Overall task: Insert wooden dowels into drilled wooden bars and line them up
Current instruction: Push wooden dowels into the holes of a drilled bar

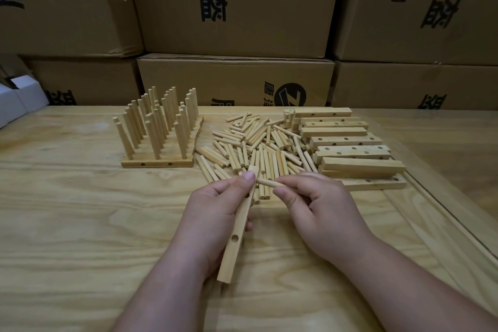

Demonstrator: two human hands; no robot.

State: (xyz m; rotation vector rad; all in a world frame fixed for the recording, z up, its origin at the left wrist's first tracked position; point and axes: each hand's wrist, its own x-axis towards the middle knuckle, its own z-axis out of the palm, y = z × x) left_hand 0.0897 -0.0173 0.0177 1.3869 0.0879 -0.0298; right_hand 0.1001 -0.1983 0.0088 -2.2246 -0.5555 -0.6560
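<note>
Wooden drilled bar (237,226) gripped in the left hand (215,213) above the counter (80,224); right hand (318,207) pinches a dowel (269,183) (tip at bar's top). Best: align squarely with the hole, then press.

Table (80,224): doweled bars (159,140) rear-L, loose dowel pile (256,148) ctr, drilled bar stack (347,143) R, cartons (237,8) behind.

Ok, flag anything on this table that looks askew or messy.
In the finished bars at left, several upright dowels lean instead of standing straight. The loose dowel pile lies scattered every way. Nothing looks damaged.
</note>
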